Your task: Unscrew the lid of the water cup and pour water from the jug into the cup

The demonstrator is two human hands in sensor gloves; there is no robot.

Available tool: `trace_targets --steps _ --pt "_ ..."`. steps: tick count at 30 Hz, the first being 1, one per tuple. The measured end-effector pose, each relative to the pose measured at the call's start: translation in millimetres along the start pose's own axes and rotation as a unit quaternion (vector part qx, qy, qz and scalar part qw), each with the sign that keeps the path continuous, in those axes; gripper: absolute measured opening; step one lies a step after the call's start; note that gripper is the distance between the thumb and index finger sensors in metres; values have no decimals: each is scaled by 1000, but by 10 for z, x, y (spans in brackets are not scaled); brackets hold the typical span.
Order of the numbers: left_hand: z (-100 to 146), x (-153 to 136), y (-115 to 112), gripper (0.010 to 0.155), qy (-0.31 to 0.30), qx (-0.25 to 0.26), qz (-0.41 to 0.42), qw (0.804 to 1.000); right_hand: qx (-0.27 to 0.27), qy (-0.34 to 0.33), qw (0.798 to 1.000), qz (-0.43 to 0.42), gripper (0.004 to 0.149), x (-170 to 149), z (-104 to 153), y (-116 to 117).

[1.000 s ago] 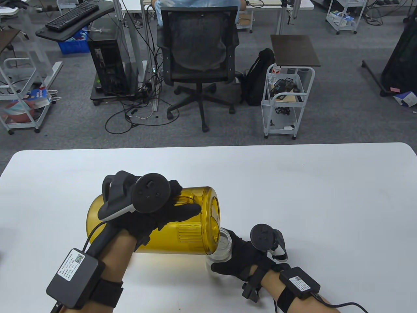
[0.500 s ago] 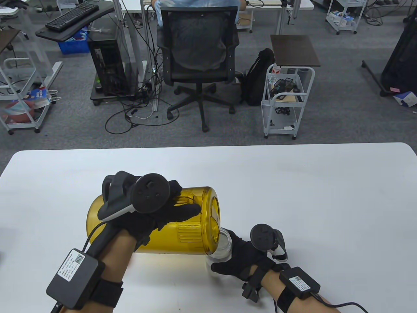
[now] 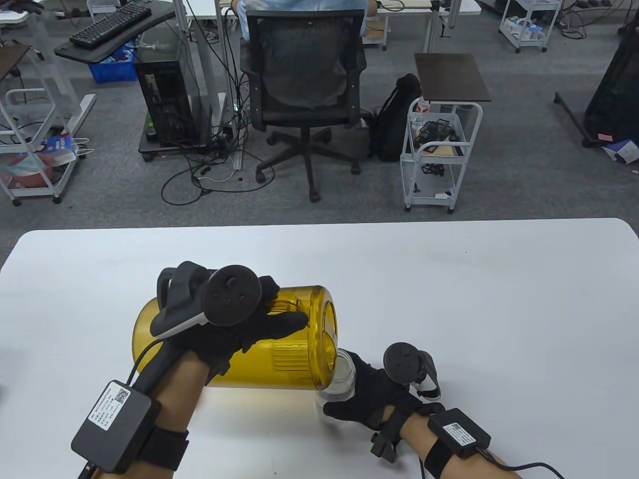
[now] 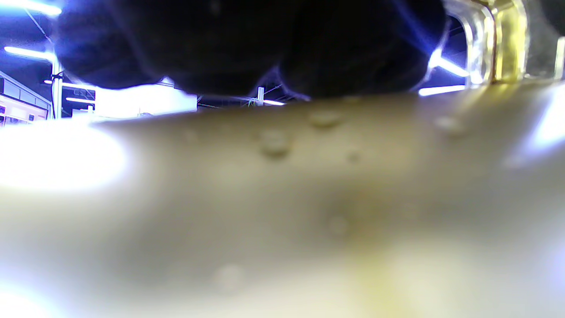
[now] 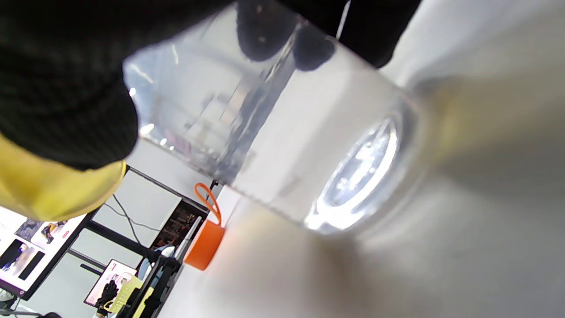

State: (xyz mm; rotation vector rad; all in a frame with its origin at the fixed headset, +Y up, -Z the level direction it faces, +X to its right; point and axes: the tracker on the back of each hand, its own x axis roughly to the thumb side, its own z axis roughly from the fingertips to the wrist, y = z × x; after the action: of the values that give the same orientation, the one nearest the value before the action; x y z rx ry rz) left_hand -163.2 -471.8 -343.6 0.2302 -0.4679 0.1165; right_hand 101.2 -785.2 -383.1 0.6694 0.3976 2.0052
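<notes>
Overhead faces table (image 3: pixel 449 279); wrist views close-up.

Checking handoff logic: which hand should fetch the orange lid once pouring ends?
Probably right. The left hand holds the tipped jug; the right hand only steadies the cup. The orange lid shows only in the right wrist view.

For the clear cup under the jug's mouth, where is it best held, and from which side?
Grip the cup around its lower wall, coming in from the person's right, as the right hand does. It stands upright on the table, and the tilted yellow jug, held by the left hand, covers its open mouth from the left, so only the right side is free.
</notes>
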Motion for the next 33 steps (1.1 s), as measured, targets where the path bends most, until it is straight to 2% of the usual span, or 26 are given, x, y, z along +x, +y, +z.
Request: trace_targets --steps 27,33 --pt "9 -2 -8 78 -2 3 6 1000 0 0 1000 0 107 0 0 0" --pt "61 -124 -76 78 9 14 33 999 0 0 1000 0 107 0 0 0"
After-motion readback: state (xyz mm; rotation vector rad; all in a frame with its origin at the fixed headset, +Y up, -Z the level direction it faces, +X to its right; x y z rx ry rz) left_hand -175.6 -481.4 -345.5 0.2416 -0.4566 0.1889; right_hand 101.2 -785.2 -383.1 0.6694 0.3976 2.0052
